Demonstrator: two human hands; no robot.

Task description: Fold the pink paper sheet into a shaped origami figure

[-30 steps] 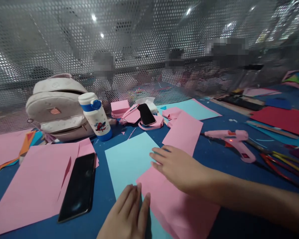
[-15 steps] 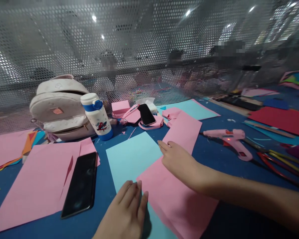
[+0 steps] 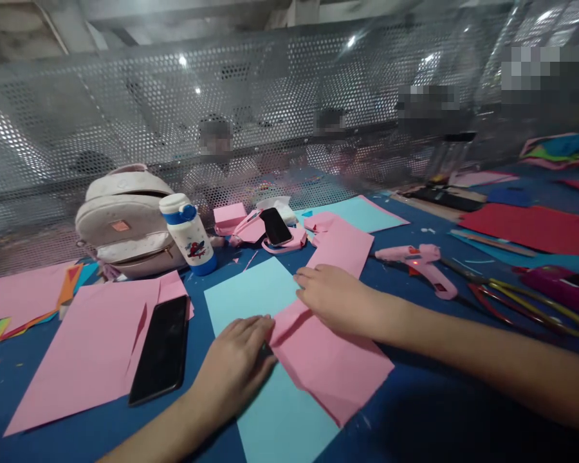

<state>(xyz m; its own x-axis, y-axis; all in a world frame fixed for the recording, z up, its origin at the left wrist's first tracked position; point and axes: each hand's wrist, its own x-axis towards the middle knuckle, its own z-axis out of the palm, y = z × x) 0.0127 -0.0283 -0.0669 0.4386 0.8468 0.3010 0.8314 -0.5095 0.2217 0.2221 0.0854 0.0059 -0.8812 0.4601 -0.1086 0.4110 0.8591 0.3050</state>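
On the blue table [image 3: 197, 424], my left hand [image 3: 236, 360] at seven o'clock and right hand [image 3: 335, 299] at one o'clock are pressing the pink paper [image 3: 332, 366], fingers close together.

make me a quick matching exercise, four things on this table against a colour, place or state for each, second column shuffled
1. bottle
2. glue gun
3. large phone
4. backpack

A. black, lying partly on a pink sheet
B. pale, left of the bottle
C. white and blue, upright
D. pink, showing a red light

Pairs: 1-C, 2-D, 3-A, 4-B
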